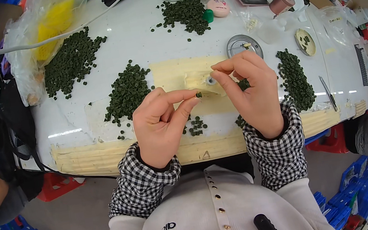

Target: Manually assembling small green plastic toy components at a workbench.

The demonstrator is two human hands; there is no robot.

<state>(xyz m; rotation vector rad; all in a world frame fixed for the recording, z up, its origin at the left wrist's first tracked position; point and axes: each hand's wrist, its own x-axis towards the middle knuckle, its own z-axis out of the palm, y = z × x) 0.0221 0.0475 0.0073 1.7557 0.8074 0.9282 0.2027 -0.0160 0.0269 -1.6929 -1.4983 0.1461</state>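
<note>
My left hand point(159, 124) pinches a small dark green piece point(198, 95) between thumb and forefinger. Opposite it, my right hand point(252, 86) has thumb and forefinger drawn together; whatever lies between those fingertips is too small to make out. Beside them, a small grey-white ring-shaped part point(210, 80) sits on a pale block wrapped in clear tape point(194, 80), over a yellowish sheet point(164, 72). Several loose green pieces point(195, 126) lie near my left wrist, and a few more point(243, 84) show partly under my right palm.
Heaps of the same green pieces lie at the far left point(70, 61), left of my hand point(127, 93), at the back point(186, 14) and on the right point(295, 79). A round metal lid point(243, 46), a small dish point(305, 42) and tweezers point(328, 93) stand right. Co-workers sit both sides.
</note>
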